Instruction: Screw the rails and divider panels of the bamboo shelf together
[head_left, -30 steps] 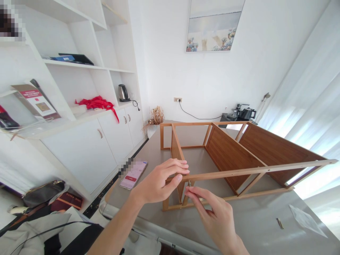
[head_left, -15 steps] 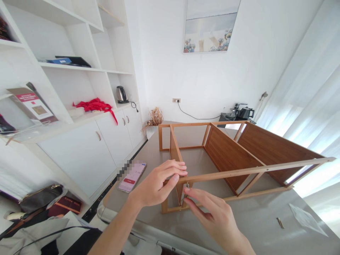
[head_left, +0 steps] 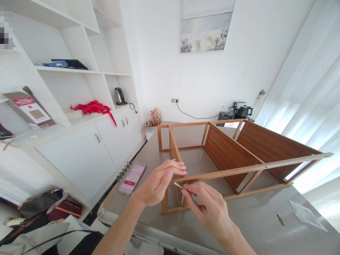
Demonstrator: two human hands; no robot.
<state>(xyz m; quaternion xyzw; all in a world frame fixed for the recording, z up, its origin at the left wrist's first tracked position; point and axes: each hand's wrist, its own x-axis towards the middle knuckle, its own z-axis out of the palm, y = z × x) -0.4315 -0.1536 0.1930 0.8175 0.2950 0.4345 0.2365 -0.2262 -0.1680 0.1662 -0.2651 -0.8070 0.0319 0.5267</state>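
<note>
A wooden shelf rack (head_left: 228, 173) lies on its side on the grey table, its slatless brown boards (head_left: 225, 154) standing between the rails. My left hand (head_left: 159, 182) rests over the near rail and the edge of the left-hand board (head_left: 174, 150), fingers stretched out and lying flat. Just right of it, my right hand (head_left: 205, 202) pinches a thin silver rod that looks like a hex key (head_left: 178, 185). Its straight end points up and left, in front of the rail. The other end is hidden by my fingers, near a bolt under the rail.
On the table (head_left: 239, 226) lie a phone (head_left: 132, 179) to the left, and small metal pieces (head_left: 280, 220) beside a clear plastic bag (head_left: 306, 214) to the right. White shelving (head_left: 71, 72) lines the left wall. A bag (head_left: 39, 203) lies low at left.
The hex key has swung round in my right hand and now sticks out to the left. My right hand has turned slightly; my left hand stays on the rack.
</note>
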